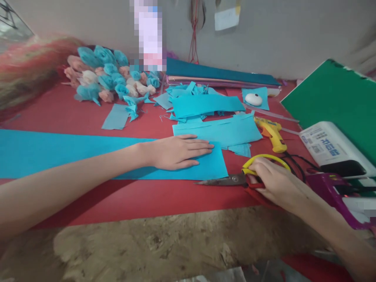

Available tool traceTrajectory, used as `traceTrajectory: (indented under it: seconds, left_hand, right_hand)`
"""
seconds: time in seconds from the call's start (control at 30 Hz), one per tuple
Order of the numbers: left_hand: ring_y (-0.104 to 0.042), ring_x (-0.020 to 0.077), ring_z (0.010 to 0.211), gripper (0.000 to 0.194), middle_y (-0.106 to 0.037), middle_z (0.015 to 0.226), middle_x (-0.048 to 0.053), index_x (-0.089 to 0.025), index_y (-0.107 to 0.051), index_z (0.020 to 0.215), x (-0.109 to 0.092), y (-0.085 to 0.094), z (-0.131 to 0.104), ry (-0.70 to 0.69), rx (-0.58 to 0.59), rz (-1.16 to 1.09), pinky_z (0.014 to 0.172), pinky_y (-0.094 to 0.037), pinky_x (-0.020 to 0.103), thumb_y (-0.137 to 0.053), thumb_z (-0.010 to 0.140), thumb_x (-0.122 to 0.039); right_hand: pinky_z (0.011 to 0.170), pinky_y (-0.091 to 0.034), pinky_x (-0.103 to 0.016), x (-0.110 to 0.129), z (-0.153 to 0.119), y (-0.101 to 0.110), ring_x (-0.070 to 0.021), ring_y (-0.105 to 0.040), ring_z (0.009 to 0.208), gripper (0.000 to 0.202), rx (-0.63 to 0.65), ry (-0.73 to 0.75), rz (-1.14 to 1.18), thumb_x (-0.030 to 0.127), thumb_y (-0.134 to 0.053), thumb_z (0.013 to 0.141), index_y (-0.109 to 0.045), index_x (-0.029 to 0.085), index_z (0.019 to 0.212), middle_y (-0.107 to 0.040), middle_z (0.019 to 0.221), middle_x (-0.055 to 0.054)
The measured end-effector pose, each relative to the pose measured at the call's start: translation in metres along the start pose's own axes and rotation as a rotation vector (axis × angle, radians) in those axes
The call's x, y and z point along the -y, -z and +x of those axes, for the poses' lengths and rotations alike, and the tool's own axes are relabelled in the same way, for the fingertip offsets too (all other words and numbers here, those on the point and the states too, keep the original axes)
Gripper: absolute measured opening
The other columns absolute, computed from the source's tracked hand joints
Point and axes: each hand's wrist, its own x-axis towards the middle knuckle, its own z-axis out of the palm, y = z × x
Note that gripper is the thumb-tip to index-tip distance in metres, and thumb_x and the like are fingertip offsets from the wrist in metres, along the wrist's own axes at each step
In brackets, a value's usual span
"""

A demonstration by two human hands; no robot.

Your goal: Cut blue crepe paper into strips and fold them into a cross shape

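left hand (176,152) flat on blue paper strip (73,152); right hand (276,182) fingers grasping scissors (235,180)

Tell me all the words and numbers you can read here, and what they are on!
White box at the right: blue printing and small square codes on its label, too blurred to read.
Paper note on the wall: no writing can be made out.
Pixelated patch on the wall: unreadable.
Scissors, glue gun: no visible text.
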Motion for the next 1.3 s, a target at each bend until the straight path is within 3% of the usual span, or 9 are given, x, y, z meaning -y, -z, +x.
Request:
traceTrajectory:
  seconds: [0.1,0.33,0.63,0.87,1.1,1.3]
  left_hand:
    - [-0.019,0.0155,0.139,0.050,-0.022,0.151,0.004,-0.018,-0.028,0.142,0.000,0.000,0.000,0.002,0.021,0.038,0.115,-0.005,0.030,-0.030,0.096,-0.035]
    - [-0.021,0.0167,0.139,0.049,-0.024,0.150,0.004,-0.019,-0.028,0.142,-0.001,-0.001,0.000,0.007,0.005,0.022,0.114,-0.006,0.031,-0.030,0.095,-0.035]
    - [-0.023,0.0181,0.138,0.048,-0.027,0.149,0.006,-0.017,-0.031,0.141,-0.001,-0.001,-0.001,-0.005,-0.021,0.001,0.115,-0.009,0.033,-0.032,0.095,-0.033]
    - [-0.023,0.0182,0.138,0.050,-0.027,0.149,0.008,-0.011,-0.031,0.140,-0.003,0.000,-0.001,-0.007,0.002,0.073,0.114,-0.012,0.035,-0.027,0.096,-0.035]
    - [-0.022,0.0177,0.138,0.052,-0.024,0.150,0.007,-0.010,-0.029,0.141,-0.002,0.000,0.000,-0.018,0.009,0.111,0.114,-0.011,0.034,-0.026,0.096,-0.036]
    - [-0.022,0.0167,0.138,0.051,-0.024,0.150,0.006,-0.012,-0.030,0.141,-0.003,-0.001,0.000,0.002,0.013,0.099,0.114,-0.010,0.033,-0.027,0.096,-0.036]
  right_hand:
    - [0.062,-0.045,-0.032,0.002,-0.004,-0.001,-0.0212,-0.054,0.069,0.012,-0.017,0.038,-0.022,0.008,-0.039,0.079,-0.045,0.018,0.084,-0.054,0.075,-0.008]
    - [0.074,-0.046,-0.043,0.009,-0.008,0.000,-0.0305,-0.053,0.086,0.024,0.017,0.000,-0.107,0.013,-0.045,0.073,-0.049,0.007,0.096,-0.054,0.090,-0.019]
    - [0.078,-0.045,-0.045,0.024,0.014,-0.001,-0.0332,-0.052,0.093,0.028,0.047,0.006,-0.105,0.012,-0.044,0.070,-0.050,0.006,0.097,-0.055,0.095,-0.021]
    - [0.072,-0.048,-0.040,0.024,0.026,-0.001,-0.0281,-0.056,0.084,0.026,0.023,0.079,-0.080,0.007,-0.042,0.068,-0.050,0.009,0.093,-0.058,0.090,-0.017]
    - [0.067,-0.047,-0.033,0.020,0.020,0.001,-0.0223,-0.056,0.072,0.011,-0.060,0.170,-0.111,0.006,-0.041,0.078,-0.049,0.013,0.079,-0.056,0.073,-0.011]
    - [0.073,-0.045,-0.041,0.031,0.012,0.004,-0.0293,-0.053,0.084,0.020,-0.034,0.091,-0.241,0.012,-0.043,0.075,-0.053,0.004,0.090,-0.056,0.087,-0.019]
